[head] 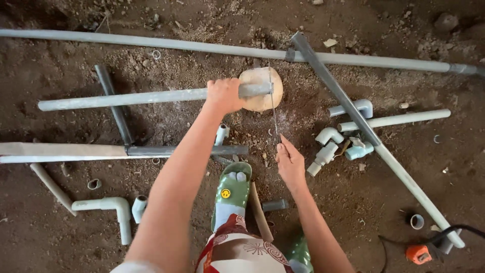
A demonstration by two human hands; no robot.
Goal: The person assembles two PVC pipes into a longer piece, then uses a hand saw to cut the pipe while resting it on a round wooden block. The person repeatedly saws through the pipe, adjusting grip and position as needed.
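Patterned cloth (235,250) at the person's knee fills the bottom edge, and just above it a green clog (231,194) with a small yellow face badge is planted on the dirt floor (60,237). From there both forearms reach forward.

A grey plastic pipe (126,98) is held down by the left hand (224,95), whose grip is wrapped fully around it, fingers pressed together over the top. The pipe's right end is rested on a rounded tan stone (262,101), which serves as a support. A thin hacksaw blade (273,108) is laid across the pipe just beside that end, over the stone, and its near end is pinched by the right hand (290,163), fingers closed on it.

The step in hand is judged to be sawing: a short piece is being cut from the pipe's end. Whether the cut is far through cannot be told from this view. The next stroke seems to call for steady downward pressure from the left hand so the pipe is not rolled on the stone, and for the blade to be kept square to the pipe.

Around the work, long pipes (151,43) are laid across the floor, elbow fittings (328,135) are scattered to the right, a bent piece (113,207) lies to the left, and an orange tool (418,254) with a black cable is seen at the lower right.
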